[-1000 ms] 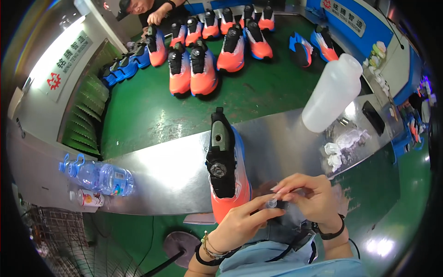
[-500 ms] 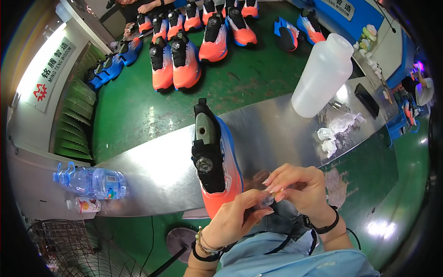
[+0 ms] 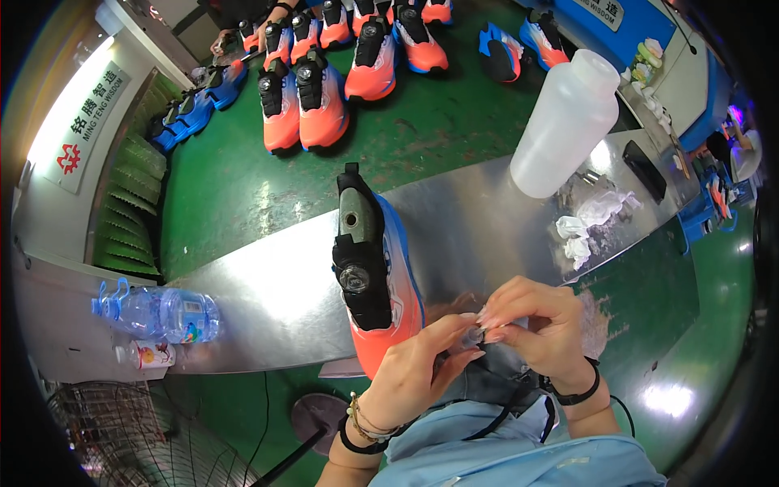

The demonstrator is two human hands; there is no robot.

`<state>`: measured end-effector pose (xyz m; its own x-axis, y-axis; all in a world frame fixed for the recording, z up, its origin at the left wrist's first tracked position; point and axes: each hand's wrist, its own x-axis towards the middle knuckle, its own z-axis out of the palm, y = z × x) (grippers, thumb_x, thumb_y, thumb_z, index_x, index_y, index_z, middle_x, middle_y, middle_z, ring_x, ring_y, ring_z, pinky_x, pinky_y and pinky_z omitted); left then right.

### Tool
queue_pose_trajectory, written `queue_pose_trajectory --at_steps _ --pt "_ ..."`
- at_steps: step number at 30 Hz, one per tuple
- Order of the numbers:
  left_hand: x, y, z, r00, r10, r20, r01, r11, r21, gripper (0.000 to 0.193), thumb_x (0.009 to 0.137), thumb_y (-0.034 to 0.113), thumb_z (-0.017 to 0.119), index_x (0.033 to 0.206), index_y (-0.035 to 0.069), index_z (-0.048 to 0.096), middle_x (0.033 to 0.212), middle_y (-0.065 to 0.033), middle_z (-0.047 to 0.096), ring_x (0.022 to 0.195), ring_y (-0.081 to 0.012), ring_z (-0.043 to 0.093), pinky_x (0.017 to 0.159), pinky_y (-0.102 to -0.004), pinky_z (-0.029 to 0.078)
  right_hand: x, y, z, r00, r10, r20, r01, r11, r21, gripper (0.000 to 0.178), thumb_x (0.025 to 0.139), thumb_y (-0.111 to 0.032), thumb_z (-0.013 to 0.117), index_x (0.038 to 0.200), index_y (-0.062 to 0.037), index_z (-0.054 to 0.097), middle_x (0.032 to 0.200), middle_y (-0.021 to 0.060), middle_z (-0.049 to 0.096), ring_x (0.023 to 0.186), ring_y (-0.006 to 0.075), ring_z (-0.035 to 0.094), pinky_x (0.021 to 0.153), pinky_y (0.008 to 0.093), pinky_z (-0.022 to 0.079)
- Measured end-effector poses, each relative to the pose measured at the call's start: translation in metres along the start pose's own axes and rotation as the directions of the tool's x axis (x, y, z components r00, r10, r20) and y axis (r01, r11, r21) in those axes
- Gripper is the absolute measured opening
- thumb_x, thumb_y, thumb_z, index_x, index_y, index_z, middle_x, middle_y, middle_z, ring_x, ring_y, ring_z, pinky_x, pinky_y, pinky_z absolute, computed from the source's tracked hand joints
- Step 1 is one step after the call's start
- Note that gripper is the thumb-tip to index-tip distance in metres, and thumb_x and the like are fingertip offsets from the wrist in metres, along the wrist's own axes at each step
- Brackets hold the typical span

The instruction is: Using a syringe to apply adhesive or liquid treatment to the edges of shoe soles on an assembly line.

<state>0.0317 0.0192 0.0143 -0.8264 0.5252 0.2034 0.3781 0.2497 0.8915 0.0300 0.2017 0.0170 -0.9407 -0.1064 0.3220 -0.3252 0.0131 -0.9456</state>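
Over my lap my two hands meet in front of the near edge of the metal table. My left hand [image 3: 418, 357] pinches a small clear plastic piece [image 3: 469, 336], partly hidden by the fingers. Thumb and fingertips of my right hand [image 3: 540, 322] are pressed together at the end of that piece; whether they grip it or something tiny I cannot make out. Just beyond my left hand an orange, white and blue sneaker [image 3: 396, 286] stands on the metal table [image 3: 454, 227], toe toward me. It has a black tongue, a round dial and a grey-green last inside.
A large white plastic bottle [image 3: 564, 126] stands right of the sneaker, near crumpled tissue [image 3: 596, 213] and a black phone-like slab [image 3: 645, 170]. Water bottles [image 3: 158, 315] lie at left above a wire fan [image 3: 138, 438]. More sneakers [image 3: 321, 105] stand on the green surface [image 3: 243, 195] beyond.
My right hand's fingers have drawn up and closed tighter at the end of the clear piece. The view has shifted slightly. At the far top, another person's arm has moved.
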Motion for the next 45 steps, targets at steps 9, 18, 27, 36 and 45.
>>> queue_pose_trajectory --at_steps 9,18,27,36,45 --pt "0.002 -0.003 0.012 0.991 0.05 -0.126 -0.048 0.999 0.018 0.041 0.073 0.006 0.069 0.107 -0.002 0.047 0.087 -0.0126 0.062 0.061 -0.0169 0.062 0.048 -0.0249 0.048 -0.001 -0.002 -0.006 0.999 0.032 -0.001 -0.032 0.996 -0.087 0.011 0.07 -0.001 0.068 0.079 -0.0038 0.064 0.078 0.0061 0.064 0.073 0.0173 0.062 0.064 0.0259 0.049" --pt "0.005 -0.008 0.022 0.991 0.028 -0.132 -0.029 1.0 -0.004 0.044 0.071 0.003 0.07 0.107 -0.003 0.045 0.095 -0.0125 0.062 0.065 -0.0187 0.063 0.049 -0.0252 0.047 -0.002 -0.011 -0.015 0.996 0.089 0.011 -0.083 0.964 -0.254 0.011 0.069 -0.007 0.071 0.076 -0.0029 0.064 0.077 0.0048 0.061 0.07 0.0163 0.057 0.06 0.0269 0.047" --pt "0.027 -0.002 0.04 0.929 0.278 -0.245 -0.181 0.917 0.356 0.055 0.067 -0.003 0.067 0.119 0.002 0.048 0.083 -0.0065 0.063 0.054 -0.0183 0.05 0.052 -0.0277 0.043 -0.008 -0.013 -0.02 0.986 0.068 -0.15 -0.116 0.935 -0.336 0.01 0.072 -0.007 0.07 0.077 -0.001 0.063 0.078 0.0073 0.06 0.066 0.0147 0.059 0.057 0.0241 0.047" --pt "0.025 0.022 0.016 0.912 0.31 -0.268 -0.155 0.866 0.475 0.033 0.058 0.011 0.076 0.089 0.004 0.067 0.052 -0.0007 0.051 0.043 -0.0122 0.042 0.063 -0.0253 0.04 -0.004 -0.027 -0.025 0.998 -0.045 -0.044 0.035 0.975 -0.22 0.009 0.07 -0.005 0.07 0.078 -0.0033 0.065 0.077 0.0079 0.06 0.062 0.0147 0.059 0.052 0.0244 0.046" --pt "0.018 0.039 -0.01 0.999 0.043 0.022 -0.043 0.999 -0.019 0.029 0.062 0.016 0.076 0.085 0.002 0.066 0.046 -0.0028 0.043 0.04 -0.0126 0.042 0.039 -0.0251 0.03 0.021 -0.074 -0.048 0.677 -0.382 0.629 0.728 0.472 -0.497 0.017 0.058 -0.009 0.068 0.073 -0.0028 0.063 0.068 0.0017 0.056 0.057 0.015 0.053 0.044 0.0247 0.039"
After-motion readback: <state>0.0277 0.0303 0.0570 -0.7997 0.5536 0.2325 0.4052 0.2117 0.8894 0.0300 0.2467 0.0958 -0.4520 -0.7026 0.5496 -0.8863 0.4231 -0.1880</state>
